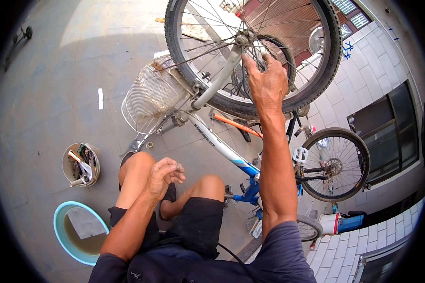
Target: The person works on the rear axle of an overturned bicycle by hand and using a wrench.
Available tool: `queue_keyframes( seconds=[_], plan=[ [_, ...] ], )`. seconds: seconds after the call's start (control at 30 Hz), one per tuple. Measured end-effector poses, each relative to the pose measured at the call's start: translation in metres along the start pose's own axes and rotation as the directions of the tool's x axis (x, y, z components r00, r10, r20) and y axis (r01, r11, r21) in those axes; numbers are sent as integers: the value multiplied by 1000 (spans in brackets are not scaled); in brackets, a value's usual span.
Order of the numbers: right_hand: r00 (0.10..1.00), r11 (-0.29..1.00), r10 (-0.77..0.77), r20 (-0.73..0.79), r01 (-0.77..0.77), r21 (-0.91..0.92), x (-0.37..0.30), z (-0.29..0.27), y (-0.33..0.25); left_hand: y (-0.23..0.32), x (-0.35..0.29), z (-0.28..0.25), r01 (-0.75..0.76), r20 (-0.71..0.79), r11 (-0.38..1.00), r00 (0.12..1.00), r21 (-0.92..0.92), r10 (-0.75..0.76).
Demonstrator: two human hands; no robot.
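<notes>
A white and blue bicycle frame (215, 137) stands upside down before me, its front wheel (335, 53) raised. The wheel's hub and axle end (241, 40) sit at the tip of the silver fork leg (220, 78). Just below that axle end is my right hand (267, 84), thumb and forefinger apart, close to the fork tip and spokes; its other fingers are partly hidden. Over my knee, my left hand (163, 177) pinches a small grey metal piece (178, 167), too small to name. A wire basket (148, 92) hangs at the bicycle's front.
On the left stand a bucket of tools (98, 162) and a turquoise basin (61, 236) of murky water. A small ring-shaped part (149, 145) lies on the tiled floor. At right, another bicycle's rear wheel (363, 160) stands near the white-tiled wall (368, 78). Beyond it is a blue container (352, 223).
</notes>
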State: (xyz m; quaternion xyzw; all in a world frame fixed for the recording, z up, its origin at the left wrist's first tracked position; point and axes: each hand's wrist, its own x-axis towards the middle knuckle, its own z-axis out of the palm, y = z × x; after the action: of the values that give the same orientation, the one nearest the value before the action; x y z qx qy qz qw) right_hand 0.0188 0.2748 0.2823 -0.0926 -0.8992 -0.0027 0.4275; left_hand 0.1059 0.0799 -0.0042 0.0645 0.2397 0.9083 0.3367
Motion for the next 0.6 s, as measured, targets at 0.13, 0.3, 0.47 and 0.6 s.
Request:
queue_keyframes(
  seconds=[0.13, 0.3, 0.47, 0.6],
  plan=[
    [986, 983, 110, 127, -127, 131, 13, 12, 4, 4, -1, 2, -2, -4, 1000, 1000, -14, 2],
    [960, 934, 172, 221, -230, 274, 21, 13, 2, 6, -1, 0, -13, 0, 999, 1000, -30, 13],
    [962, 935, 179, 207, -232, 269, 24, 19, 4, 7, 0, 2, -5, 3, 1000, 1000, -28, 5],
    [959, 939, 188, 213, -239, 247, 25, 20, 2, 8, -1, 3, 0, 5, 1000, 1000, -15, 0]
  ],
)
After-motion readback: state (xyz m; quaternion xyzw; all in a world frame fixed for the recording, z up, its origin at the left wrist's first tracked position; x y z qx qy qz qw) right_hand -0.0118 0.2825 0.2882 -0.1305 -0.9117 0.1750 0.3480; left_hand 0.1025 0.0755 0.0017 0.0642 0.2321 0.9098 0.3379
